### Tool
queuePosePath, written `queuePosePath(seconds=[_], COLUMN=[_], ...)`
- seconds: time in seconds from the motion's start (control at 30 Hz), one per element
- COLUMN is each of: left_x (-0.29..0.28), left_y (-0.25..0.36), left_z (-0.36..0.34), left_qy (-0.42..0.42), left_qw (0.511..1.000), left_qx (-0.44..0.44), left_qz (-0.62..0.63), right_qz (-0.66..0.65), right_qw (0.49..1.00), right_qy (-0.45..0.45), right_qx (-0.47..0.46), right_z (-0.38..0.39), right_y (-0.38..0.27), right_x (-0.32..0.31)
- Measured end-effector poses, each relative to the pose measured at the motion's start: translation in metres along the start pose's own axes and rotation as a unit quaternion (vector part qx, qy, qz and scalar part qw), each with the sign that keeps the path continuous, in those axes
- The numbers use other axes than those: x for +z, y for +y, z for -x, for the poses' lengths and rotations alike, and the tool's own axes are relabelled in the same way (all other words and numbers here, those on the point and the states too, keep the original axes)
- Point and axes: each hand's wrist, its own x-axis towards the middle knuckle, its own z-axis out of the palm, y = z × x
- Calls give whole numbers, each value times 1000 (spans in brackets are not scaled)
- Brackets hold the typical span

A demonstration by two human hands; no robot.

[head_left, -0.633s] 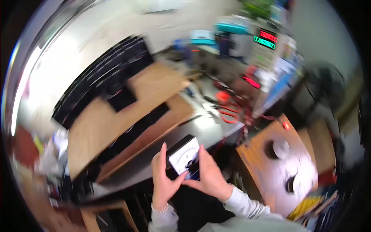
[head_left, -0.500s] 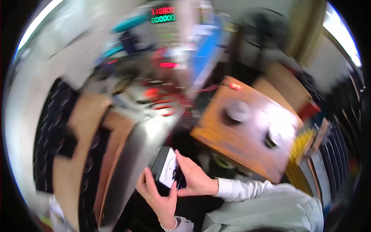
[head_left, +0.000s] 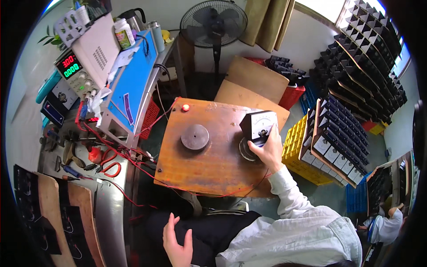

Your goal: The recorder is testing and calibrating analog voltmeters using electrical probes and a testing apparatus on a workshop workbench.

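My right hand (head_left: 270,152) grips a black panel meter (head_left: 260,124) with a white scale, its face turned up, over a round metal fixture (head_left: 247,153) at the right of a worn wooden box top (head_left: 204,173). A second metal disc (head_left: 195,137) lies to the left on that top, and a small red lamp (head_left: 185,107) glows near its back-left corner. My left hand (head_left: 177,242) is over my lap, below the box top's front edge, empty with fingers apart and slightly curled.
A steel bench with a power supply (head_left: 71,66), wires and tools lines the left. A standing fan (head_left: 213,24) is behind. At right are a yellow crate (head_left: 292,147), stacked trays of meters (head_left: 338,158) and a small figure of a person (head_left: 384,224), perhaps a reflection.
The view has swung round toward the wooden top. The meter, earlier in both hands, has moved rightward over the fixture in my right hand; my left hand has let go.
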Motion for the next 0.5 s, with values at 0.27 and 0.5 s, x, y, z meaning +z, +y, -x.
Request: queuePosePath(seconds=[0.27, 0.5], left_x=[-1, 9], left_y=[-5, -10], left_z=[11, 13], left_qy=[-88, -161], left_qw=[996, 986], left_qx=[-33, -46], left_qz=[-8, -19], right_qz=[80, 72], right_qw=[996, 995], right_qy=[39, 70], right_qx=[-1, -18], right_z=[1, 3], right_y=[-12, -9], right_x=[7, 12])
